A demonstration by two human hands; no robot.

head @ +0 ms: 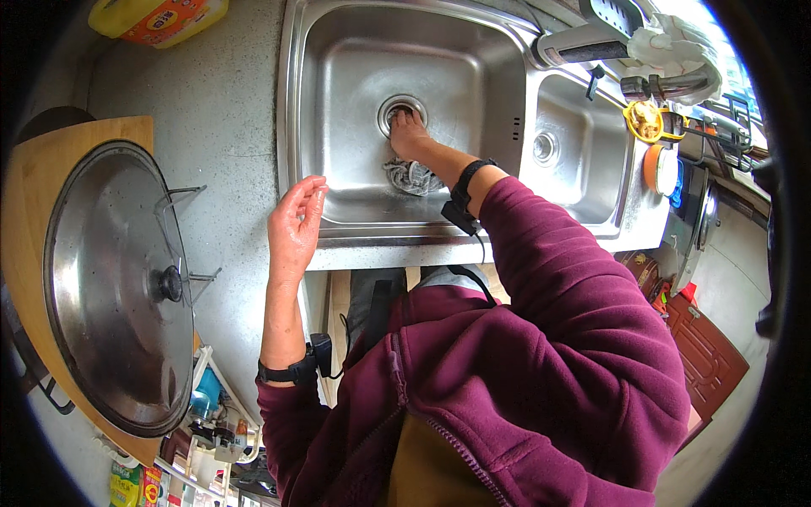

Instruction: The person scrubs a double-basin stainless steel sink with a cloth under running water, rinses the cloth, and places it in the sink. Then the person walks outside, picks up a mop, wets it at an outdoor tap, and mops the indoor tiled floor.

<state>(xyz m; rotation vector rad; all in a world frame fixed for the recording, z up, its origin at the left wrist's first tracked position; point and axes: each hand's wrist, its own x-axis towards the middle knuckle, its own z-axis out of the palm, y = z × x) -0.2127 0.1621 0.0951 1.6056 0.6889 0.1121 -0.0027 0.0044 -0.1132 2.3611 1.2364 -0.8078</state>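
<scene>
My right hand [409, 135] reaches down into the large stainless-steel sink basin [355, 76], its fingertips at the drain [385, 116]. Those fingertips partly cover the drain opening, and whether they grip anything there is hidden. Just below that wrist, a crumpled grey-and-white cloth [415, 179] lies on the basin floor. My left hand [296, 218], wet and loosely curled, hovers near the basin's left front corner. Nothing shows in it, and its thumb is apart from the fingers.
A smaller basin [573, 184] adjoins at right, with a faucet [671, 82] behind. On the left, a large metal lid [117, 285] leans by a wooden board [25, 190] and wire rack [184, 190]. A yellow bottle [158, 22] lies at the back left; an orange-rimmed container [660, 170] stands right.
</scene>
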